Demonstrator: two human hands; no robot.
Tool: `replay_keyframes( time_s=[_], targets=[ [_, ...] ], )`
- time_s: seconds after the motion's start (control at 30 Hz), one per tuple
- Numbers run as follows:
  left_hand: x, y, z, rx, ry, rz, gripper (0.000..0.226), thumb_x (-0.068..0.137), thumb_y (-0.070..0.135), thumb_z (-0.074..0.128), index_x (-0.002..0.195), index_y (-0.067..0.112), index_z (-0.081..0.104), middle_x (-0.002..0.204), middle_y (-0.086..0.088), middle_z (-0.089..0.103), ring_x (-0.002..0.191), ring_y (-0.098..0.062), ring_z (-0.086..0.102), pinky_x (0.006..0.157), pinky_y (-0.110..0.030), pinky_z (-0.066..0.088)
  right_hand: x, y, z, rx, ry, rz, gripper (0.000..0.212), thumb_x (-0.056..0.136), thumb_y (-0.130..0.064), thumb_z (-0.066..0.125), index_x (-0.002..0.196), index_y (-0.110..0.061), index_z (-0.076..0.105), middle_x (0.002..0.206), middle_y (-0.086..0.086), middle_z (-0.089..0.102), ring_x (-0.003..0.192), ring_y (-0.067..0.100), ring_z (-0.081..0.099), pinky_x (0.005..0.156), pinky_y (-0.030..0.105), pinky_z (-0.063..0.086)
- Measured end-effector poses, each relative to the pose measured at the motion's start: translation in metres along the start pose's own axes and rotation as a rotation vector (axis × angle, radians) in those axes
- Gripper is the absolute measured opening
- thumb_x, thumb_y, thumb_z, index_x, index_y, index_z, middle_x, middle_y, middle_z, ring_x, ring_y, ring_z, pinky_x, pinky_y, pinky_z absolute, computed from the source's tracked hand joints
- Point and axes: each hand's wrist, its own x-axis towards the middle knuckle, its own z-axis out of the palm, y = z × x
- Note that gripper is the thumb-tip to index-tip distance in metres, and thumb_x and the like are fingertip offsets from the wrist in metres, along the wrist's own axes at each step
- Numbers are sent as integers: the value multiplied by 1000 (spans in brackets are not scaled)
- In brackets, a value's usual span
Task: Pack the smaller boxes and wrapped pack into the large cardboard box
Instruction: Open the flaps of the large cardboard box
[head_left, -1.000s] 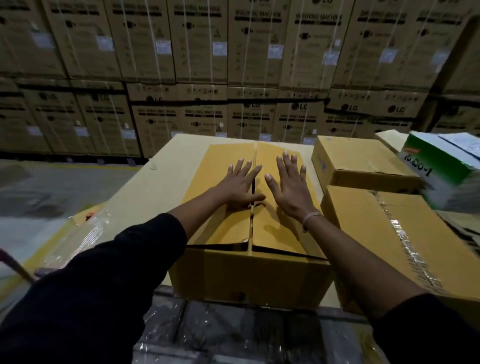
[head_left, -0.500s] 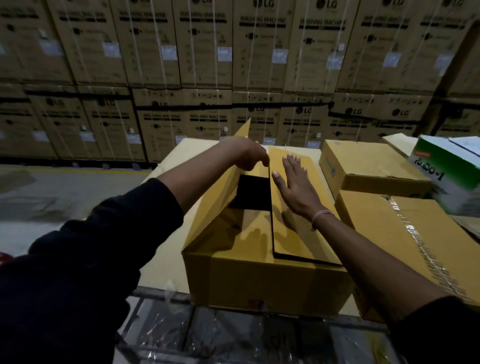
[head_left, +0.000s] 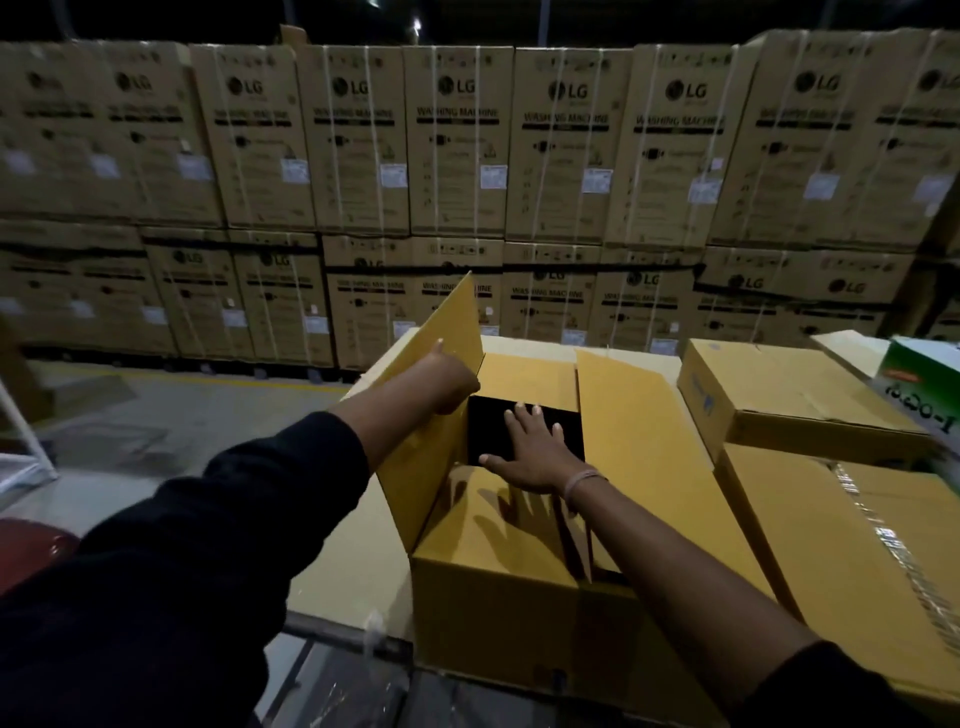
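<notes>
Packing looks unstarted: left hand (head_left: 451, 383) grips the raised flap (head_left: 441, 332); right hand (head_left: 535, 451), fingers straight, reaches into the dark large cardboard box (head_left: 519, 608).

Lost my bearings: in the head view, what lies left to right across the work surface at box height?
Left hand gripping the raised flap → right hand over the large cardboard box → small closed box → green-and-white carton.

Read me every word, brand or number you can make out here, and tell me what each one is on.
"LG": printed on the stacked cartons along the back wall.
"WASHING MACHINE": on those same cartons, under the logo.
"0.50-1", roughly; handwritten, partly cut off: on the green and white box at the right.
White stickers on the cartons: too small and blurred to read.
The large cardboard box: no text visible.
</notes>
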Motion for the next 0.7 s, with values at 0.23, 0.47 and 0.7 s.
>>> replay_keyframes(
  time_s=[0.23, 0.47, 0.7],
  targets=[
    [40, 15, 79, -172, 78, -62, 72, 102, 32, 52, 163, 30, 13, 170, -16, 7, 157, -37, 6, 121, -67, 3, -7, -11, 20, 6, -214, 318, 107, 93, -70, 56, 166, -22, -5, 171, 9, -23, 153, 45, -26, 120, 69, -1],
    [63, 34, 125, -431, 47, -17, 73, 105, 36, 44, 164, 24, 1, 170, -14, -8, 157, -38, -3, 123, -63, 4, -31, 18, -13, -103, -115, 365, 106, 95, -50, 64, 165, -7, -4, 168, 22, -24, 146, 54, -31, 122, 64, -3],
    [87, 59, 140, -558, 56, -16, 83, 101, 36, 50, 164, 24, -4, 169, -18, -16, 156, -40, -5, 124, -57, 8, -55, 64, -74, -382, -58, 430, 102, 93, -63, 55, 164, -6, 9, 169, 23, -18, 145, 61, -28, 107, 79, -21]
  ],
)
